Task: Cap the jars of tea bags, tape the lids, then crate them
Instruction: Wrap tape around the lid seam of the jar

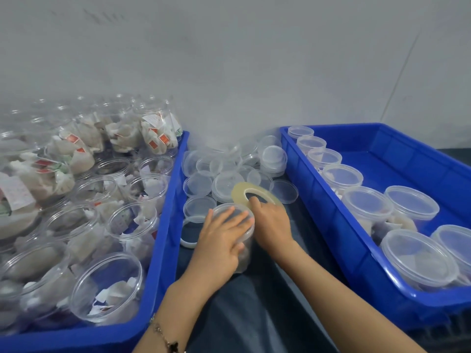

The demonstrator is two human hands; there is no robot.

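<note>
We are in the middle of the work, not near the end, as far as we can judge. Our left hand (224,235) lies over the lid (233,217) of one jar (242,253) that stands on the dark table (254,314) between the two crates; the fingers are spread and bent down around the rim, so it holds the lid and jar steady. Our right hand (271,222) grips the roll of tape (256,196), with fingers in its hole, just behind the jar and touching or almost touching the lid edge. So this jar is capped, and we think the taping is the step now in hand. In the right crate (328,200) about nine jars already stand with lids on, in a row along its left wall and a few beside, and much blue floor is free there. The left crate (163,240) is full of open jars of tea bags, stacked in two layers, so most jars are left to do. A heap of loose lids (229,171) lies behind the tape. The room for moving is narrow: the crate walls stand close on both sides, and one loose lid (190,231) lies just left of the jar.
</note>
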